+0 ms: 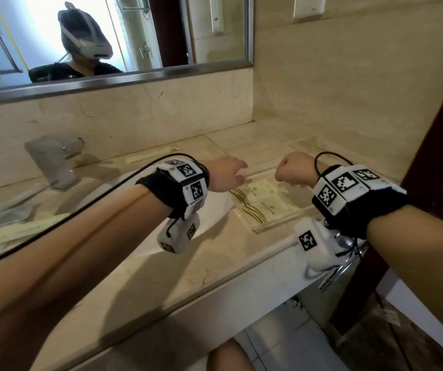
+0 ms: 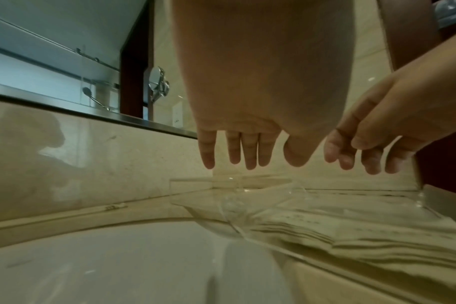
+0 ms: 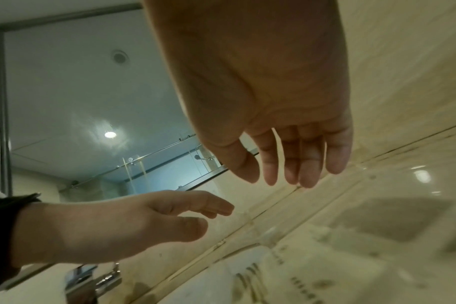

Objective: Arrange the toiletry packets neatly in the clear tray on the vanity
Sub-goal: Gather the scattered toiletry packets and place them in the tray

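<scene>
Both forearms reached in from six o'clock over the stone vanity (image 1: 177, 266), wrist cameras strapped on. At about one o'clock from the sink (image 1: 212, 210) sat the clear tray (image 1: 276, 226), hard to read because its walls were nearly invisible; two pale toiletry packets (image 1: 266, 199) lay flat in it, side by side and slightly overlapped. The left hand (image 1: 225, 174) hovered over the tray's ten o'clock corner with its fingers (image 2: 250, 152) straight and spread, holding nothing. The right hand (image 1: 292, 171) hung above the tray's two o'clock side; it looked like a fist from the head view, but the right wrist view showed its fingers (image 3: 310, 162) loosely hanging and empty — relaxed, not gripping.

A long thin packet (image 1: 152, 155) still lay at the back of the counter at eleven o'clock from the tray, near the faucet (image 1: 54, 162), and another long packet (image 1: 19, 231) lay at nine o'clock, left of the sink.

Judging from this, squaring the two packets came first: press lightly with flat fingertips, slide each edge against a tray wall, and steady the tray with the other hand — it would probably skate on polished stone. The strays could follow, laid parallel.
</scene>
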A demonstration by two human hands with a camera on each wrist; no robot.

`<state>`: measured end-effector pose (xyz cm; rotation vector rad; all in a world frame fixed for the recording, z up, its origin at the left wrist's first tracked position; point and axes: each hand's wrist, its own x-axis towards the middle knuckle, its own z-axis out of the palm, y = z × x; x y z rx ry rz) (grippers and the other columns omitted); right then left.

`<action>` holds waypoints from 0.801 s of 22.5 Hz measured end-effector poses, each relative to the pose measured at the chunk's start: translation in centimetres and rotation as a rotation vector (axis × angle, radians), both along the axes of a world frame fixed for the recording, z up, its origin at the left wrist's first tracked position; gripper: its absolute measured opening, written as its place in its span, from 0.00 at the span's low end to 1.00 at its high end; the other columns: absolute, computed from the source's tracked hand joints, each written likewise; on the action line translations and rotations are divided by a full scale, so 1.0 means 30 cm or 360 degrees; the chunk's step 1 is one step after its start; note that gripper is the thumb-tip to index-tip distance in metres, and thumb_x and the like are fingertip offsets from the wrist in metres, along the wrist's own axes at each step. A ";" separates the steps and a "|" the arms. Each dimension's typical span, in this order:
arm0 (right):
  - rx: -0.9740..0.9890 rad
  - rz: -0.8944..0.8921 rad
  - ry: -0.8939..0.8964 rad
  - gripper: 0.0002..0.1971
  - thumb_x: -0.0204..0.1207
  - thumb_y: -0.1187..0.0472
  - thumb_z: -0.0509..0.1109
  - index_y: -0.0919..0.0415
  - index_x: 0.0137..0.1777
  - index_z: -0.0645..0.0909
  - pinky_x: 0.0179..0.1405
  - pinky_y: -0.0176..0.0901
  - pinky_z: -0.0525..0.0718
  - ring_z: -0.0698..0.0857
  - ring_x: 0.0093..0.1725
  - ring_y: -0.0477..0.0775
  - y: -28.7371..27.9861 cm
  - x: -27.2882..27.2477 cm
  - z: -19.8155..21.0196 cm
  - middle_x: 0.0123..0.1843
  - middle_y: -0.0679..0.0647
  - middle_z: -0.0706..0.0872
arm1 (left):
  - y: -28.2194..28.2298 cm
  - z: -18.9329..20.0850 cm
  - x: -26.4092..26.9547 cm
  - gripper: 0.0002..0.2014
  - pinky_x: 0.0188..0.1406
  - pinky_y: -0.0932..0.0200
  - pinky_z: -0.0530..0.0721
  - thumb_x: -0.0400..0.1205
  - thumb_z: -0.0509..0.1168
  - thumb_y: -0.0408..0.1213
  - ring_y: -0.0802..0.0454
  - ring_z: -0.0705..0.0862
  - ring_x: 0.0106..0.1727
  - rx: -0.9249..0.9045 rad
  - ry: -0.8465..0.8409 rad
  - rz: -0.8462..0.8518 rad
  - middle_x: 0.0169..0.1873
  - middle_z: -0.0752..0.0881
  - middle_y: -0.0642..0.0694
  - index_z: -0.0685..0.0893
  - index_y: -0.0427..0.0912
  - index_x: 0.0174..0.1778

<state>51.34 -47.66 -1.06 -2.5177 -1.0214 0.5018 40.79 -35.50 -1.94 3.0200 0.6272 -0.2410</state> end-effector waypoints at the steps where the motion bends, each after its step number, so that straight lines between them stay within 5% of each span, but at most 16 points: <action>1: 0.0059 0.0021 0.0012 0.09 0.78 0.66 0.60 0.69 0.50 0.81 0.37 0.41 0.75 0.79 0.42 0.58 0.015 -0.016 0.015 0.42 0.61 0.80 | 0.014 0.026 -0.023 0.25 0.77 0.51 0.63 0.87 0.53 0.43 0.44 0.63 0.80 0.0039 -0.0025 0.0017 0.80 0.66 0.41 0.64 0.40 0.80; 4: 0.0119 0.0121 0.0047 0.15 0.78 0.65 0.61 0.72 0.61 0.81 0.41 0.43 0.76 0.80 0.46 0.57 0.078 -0.102 0.036 0.48 0.60 0.81 | 0.063 0.061 -0.119 0.24 0.75 0.52 0.65 0.85 0.56 0.41 0.45 0.66 0.79 0.0144 -0.0010 0.0098 0.78 0.68 0.44 0.66 0.44 0.79; 9: 0.0181 0.0324 0.0153 0.09 0.79 0.63 0.63 0.67 0.54 0.81 0.25 0.34 0.73 0.79 0.33 0.50 0.209 -0.306 0.034 0.41 0.56 0.83 | 0.147 0.076 -0.351 0.22 0.70 0.55 0.70 0.85 0.58 0.41 0.45 0.71 0.75 0.0160 -0.0031 0.0320 0.76 0.71 0.44 0.72 0.44 0.76; 13: 0.0183 0.0475 0.0203 0.14 0.80 0.61 0.64 0.68 0.60 0.81 0.25 0.36 0.74 0.79 0.30 0.46 0.308 -0.479 0.035 0.34 0.50 0.81 | 0.208 0.102 -0.544 0.21 0.71 0.57 0.69 0.85 0.58 0.39 0.46 0.71 0.75 0.0197 -0.0081 0.0541 0.76 0.71 0.44 0.73 0.44 0.75; 18: 0.0149 0.0634 0.0215 0.16 0.80 0.61 0.64 0.68 0.63 0.80 0.28 0.36 0.76 0.79 0.31 0.46 0.396 -0.657 0.033 0.44 0.54 0.85 | 0.285 0.116 -0.752 0.21 0.71 0.53 0.71 0.84 0.59 0.37 0.43 0.73 0.74 0.0166 -0.0068 0.0767 0.74 0.74 0.42 0.75 0.43 0.74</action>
